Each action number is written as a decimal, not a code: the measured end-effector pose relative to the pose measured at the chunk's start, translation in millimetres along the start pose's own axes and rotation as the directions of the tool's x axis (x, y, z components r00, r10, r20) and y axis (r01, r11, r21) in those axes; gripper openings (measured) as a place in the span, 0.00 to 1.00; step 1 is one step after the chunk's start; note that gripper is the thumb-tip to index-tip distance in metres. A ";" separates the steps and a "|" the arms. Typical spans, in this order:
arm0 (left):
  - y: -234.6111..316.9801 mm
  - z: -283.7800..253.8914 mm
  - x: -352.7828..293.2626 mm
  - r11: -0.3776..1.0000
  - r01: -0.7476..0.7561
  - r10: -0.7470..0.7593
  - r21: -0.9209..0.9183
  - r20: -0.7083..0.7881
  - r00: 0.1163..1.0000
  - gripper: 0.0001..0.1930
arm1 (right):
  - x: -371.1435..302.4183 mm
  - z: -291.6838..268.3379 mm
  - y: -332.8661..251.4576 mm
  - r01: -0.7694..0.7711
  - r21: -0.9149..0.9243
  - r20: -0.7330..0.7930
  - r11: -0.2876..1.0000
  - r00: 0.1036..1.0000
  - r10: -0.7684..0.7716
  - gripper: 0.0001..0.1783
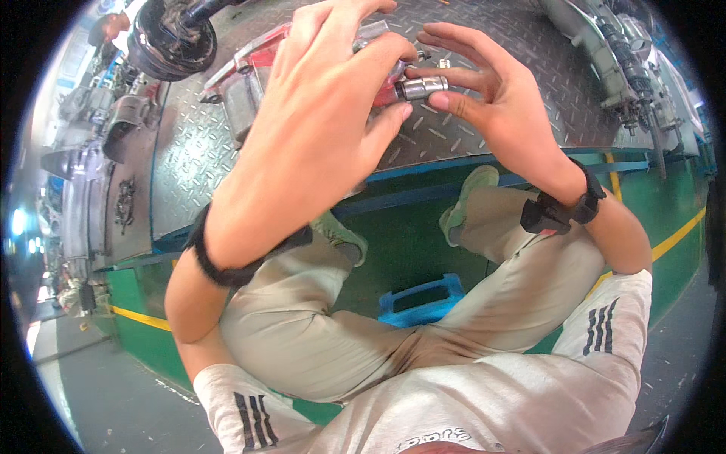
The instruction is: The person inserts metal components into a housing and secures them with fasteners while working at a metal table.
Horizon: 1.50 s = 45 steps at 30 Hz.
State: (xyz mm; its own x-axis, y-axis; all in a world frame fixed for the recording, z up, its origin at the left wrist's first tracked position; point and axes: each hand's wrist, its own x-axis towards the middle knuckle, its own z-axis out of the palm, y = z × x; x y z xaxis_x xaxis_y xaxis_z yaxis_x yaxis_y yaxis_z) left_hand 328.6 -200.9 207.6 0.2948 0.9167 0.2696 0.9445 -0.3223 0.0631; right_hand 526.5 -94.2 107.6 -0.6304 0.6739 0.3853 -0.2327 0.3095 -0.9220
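The right hand (505,94) has its thumb and forefinger on a short silver socket (422,88), apparently pinching it, with the other fingers spread above. The left hand (321,94) is bent over a red metal part (386,92) just left of the socket, its fingers curled and its thumb held apart; whether it grips anything I cannot tell, because the back of the hand hides it. The socket is above the near part of a patterned metal tabletop (194,159). More red and silver metalwork (261,57) shows beyond the left forearm. Each wrist wears a black band. At the table's far left is a round black part (172,49); grey metal castings (76,185) are further left, and a shaft (628,64) is on the right. Below, between the seated person's beige trouser legs (302,333), a blue plastic object (420,301) sits above green floor (408,227).
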 end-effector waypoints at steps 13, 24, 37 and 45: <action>-0.3 51.6 14.9 0.996 -0.087 0.079 -0.029 -0.229 0.970 0.12 | 0.5 -27.6 -22.9 -0.050 -0.436 -0.028 0.898 0.999 0.042 0.22; -6.8 55.5 19.2 0.988 -0.144 0.132 -0.050 -0.198 0.971 0.11 | 6.5 -23.2 3.0 0.303 -0.462 0.176 0.834 0.952 -0.249 0.11; -3.1 42.3 13.5 0.984 -0.175 0.169 -0.018 -0.172 0.970 0.11 | -6.1 -3.9 -12.8 0.210 -0.437 0.076 0.875 0.977 -0.197 0.14; -9.5 23.1 16.1 0.992 -0.125 0.117 -0.030 -0.191 0.975 0.17 | -6.7 3.8 -15.6 0.163 -0.508 0.009 0.845 0.983 -0.184 0.14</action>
State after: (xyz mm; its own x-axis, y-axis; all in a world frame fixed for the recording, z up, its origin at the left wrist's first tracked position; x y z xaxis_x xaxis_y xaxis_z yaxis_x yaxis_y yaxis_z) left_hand 327.8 -177.7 189.1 0.3702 0.8106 0.4537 0.8956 -0.4411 0.0573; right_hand 531.6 -106.1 119.3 -0.5837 0.5989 0.5483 0.0767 0.7129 -0.6970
